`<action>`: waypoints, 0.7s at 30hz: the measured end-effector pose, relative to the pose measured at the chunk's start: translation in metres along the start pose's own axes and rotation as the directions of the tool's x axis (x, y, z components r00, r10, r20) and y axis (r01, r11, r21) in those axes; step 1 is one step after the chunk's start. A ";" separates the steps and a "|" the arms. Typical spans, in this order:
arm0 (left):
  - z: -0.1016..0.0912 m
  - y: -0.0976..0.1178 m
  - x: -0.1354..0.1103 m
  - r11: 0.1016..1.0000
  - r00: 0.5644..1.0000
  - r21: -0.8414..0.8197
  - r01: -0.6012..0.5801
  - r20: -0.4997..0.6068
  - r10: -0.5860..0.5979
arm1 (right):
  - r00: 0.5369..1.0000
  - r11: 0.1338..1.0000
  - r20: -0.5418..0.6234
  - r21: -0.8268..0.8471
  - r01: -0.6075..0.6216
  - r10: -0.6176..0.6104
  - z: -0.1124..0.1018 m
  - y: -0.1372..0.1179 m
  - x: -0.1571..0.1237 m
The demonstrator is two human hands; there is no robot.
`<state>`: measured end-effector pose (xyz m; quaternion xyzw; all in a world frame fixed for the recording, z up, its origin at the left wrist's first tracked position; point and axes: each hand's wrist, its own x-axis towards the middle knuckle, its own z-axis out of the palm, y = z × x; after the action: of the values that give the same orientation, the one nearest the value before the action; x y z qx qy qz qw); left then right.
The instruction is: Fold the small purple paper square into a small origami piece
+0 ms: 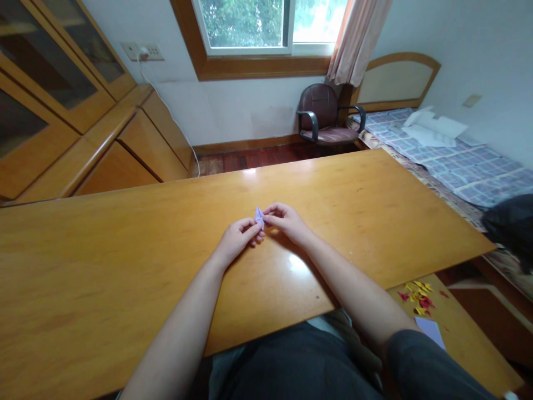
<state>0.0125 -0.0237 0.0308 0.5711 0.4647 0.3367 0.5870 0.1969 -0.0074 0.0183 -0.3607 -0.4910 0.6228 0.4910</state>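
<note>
While you are leaning your forearms over the near edge of the table (125, 250), a lilac sheet (431, 330) is lying on the low board (470, 339) by your right elbow, with yellow and red scraps (418, 295) just beyond it. That elbow is hanging near them, so a wide swing of the arm could be sweeping the scraps to the floor.

Further out, both hands are meeting over the middle of the table. Your left hand (235, 239) is pinching the small lilac paper (259, 216) from below with narrowed fingertips, and your right hand (287, 219) is closing on its other side, fingers curled tight. The paper is sitting just above the tabletop between the two grips, its point tilting up.

It is tiny against your fingers, and that is where the risk is lying. Pressing too hard could be crushing a crease, and pulling the hands apart unevenly could be tearing it. A loose pinch could be letting it drop and slide on the glossy top. Your fingers are hiding most of the paper, so how its folds are running cannot be told.

Beyond the far edge, the chair (322, 114), the bed (458, 155) and the window (250, 22) are standing well apart from your hands and are posing no trouble.
</note>
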 end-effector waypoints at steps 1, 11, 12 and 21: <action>-0.001 0.000 0.000 1.000 1.000 -0.006 -0.007 -0.005 0.007 | 1.000 0.999 0.008 -0.035 0.008 -0.008 0.000 0.000 0.000; 0.001 -0.003 0.001 0.988 0.991 -0.132 -0.082 -0.112 0.068 | 0.995 0.942 0.076 -0.324 0.089 -0.068 0.000 -0.005 -0.003; 0.002 -0.003 0.001 0.985 0.990 -0.145 -0.089 -0.122 0.072 | 0.996 0.951 0.064 -0.296 0.085 -0.069 0.000 -0.005 -0.003; 0.005 -0.003 0.006 0.942 0.957 -0.281 -0.184 -0.271 0.106 | 0.997 0.998 0.055 -0.036 -0.044 0.046 0.002 -0.002 0.000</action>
<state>0.0185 -0.0205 0.0266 0.4599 0.4346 0.5163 0.5772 0.1959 -0.0081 0.0210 -0.3627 -0.5068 0.6350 0.4565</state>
